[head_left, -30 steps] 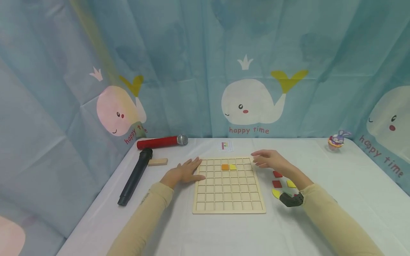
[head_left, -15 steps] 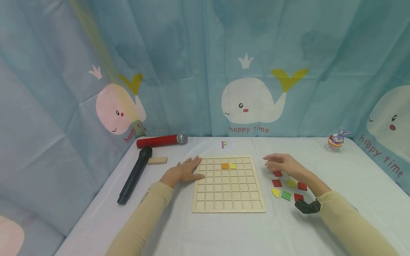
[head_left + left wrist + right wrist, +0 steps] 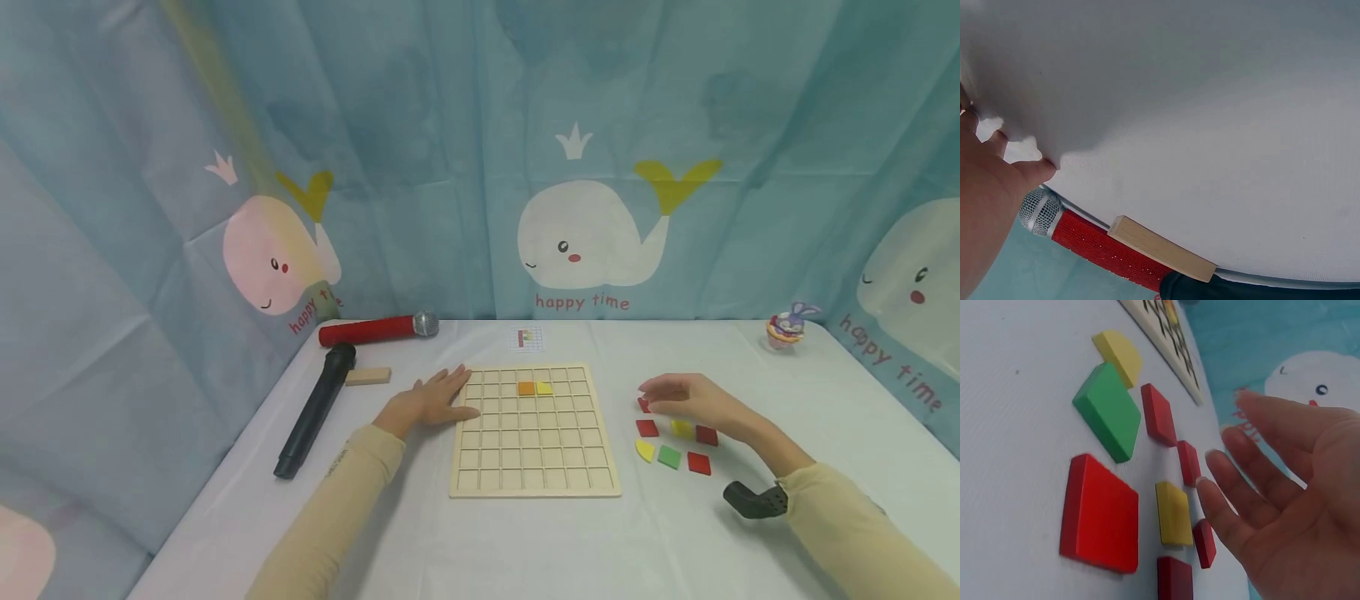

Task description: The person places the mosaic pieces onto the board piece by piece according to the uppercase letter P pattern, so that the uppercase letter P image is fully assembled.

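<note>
A wooden grid board (image 3: pixel 534 467) lies mid-table with an orange tile (image 3: pixel 527 388) and a yellow tile (image 3: pixel 543 387) side by side in its second row. My left hand (image 3: pixel 444 398) rests flat on the cloth at the board's left edge, fingertips touching the frame. To the board's right my right hand (image 3: pixel 663 393) hovers with relaxed fingers over loose tiles, holding nothing. Those tiles include red squares (image 3: pixel 647 428), a yellow square (image 3: pixel 682 428), a green square (image 3: pixel 669 457) and a yellow quarter-round (image 3: pixel 644 451). The right wrist view shows the open hand (image 3: pixel 1254 481) above the green tile (image 3: pixel 1107 412) and a red tile (image 3: pixel 1100 512).
A red microphone (image 3: pixel 375 330), a black microphone (image 3: pixel 315 410) and a small wooden block (image 3: pixel 367 377) lie at the back left. A pattern card (image 3: pixel 527 338) sits behind the board. A small toy (image 3: pixel 786 327) stands at the back right. A whale-print curtain closes off the back.
My right hand has moved from the board's top right corner rightward and nearer to me, over the loose tiles. The left hand and board have stayed put.
</note>
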Demonstrator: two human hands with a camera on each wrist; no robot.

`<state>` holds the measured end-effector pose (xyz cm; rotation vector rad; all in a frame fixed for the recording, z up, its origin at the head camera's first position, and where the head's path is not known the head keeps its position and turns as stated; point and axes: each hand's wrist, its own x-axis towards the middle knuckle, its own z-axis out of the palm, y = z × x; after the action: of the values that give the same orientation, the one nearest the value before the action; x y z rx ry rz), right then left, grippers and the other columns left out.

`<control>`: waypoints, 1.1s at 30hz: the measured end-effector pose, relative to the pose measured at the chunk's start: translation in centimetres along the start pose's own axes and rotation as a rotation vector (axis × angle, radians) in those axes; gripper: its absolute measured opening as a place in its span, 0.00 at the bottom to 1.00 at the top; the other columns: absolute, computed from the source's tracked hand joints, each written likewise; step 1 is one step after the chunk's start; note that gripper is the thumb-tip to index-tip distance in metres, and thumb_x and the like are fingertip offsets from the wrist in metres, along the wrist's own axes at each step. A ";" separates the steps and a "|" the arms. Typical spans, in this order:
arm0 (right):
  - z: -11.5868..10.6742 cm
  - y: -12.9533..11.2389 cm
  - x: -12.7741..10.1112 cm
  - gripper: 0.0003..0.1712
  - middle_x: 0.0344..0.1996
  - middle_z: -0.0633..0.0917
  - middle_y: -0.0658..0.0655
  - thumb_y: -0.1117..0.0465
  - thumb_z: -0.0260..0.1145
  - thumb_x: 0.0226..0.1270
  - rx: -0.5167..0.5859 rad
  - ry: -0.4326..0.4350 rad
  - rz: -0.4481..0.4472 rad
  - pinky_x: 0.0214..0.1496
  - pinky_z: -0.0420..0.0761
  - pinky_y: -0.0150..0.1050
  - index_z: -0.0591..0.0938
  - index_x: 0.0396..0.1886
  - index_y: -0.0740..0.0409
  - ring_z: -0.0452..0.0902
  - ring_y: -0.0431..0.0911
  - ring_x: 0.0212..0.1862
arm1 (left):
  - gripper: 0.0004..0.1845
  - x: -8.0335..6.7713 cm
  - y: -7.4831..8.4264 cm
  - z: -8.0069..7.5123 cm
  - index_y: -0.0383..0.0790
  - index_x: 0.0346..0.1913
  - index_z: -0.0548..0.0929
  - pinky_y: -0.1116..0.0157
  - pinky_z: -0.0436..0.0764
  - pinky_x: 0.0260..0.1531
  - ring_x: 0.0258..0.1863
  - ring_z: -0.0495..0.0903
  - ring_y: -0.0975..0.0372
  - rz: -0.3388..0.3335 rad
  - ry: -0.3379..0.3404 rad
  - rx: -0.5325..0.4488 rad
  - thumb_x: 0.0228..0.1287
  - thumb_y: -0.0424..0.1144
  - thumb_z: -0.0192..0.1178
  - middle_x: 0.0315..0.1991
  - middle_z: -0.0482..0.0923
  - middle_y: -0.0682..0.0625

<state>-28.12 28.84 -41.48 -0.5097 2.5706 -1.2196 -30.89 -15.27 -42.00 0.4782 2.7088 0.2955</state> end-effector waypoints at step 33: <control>-1.0 0.8 -2.1 0.23 0.48 0.81 0.62 0.69 0.72 0.54 -0.176 -0.100 -0.028 0.49 0.80 0.49 0.80 0.52 0.63 0.77 0.57 0.48 | 0.48 -0.1 0.2 0.0 0.47 0.77 0.46 0.41 0.44 0.66 0.74 0.39 0.52 -0.012 -0.004 0.005 0.63 0.67 0.50 0.76 0.41 0.51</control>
<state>-26.75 30.94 -41.33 -0.6282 2.6062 -0.9554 -30.80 -15.15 -41.91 0.4637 2.7084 0.2849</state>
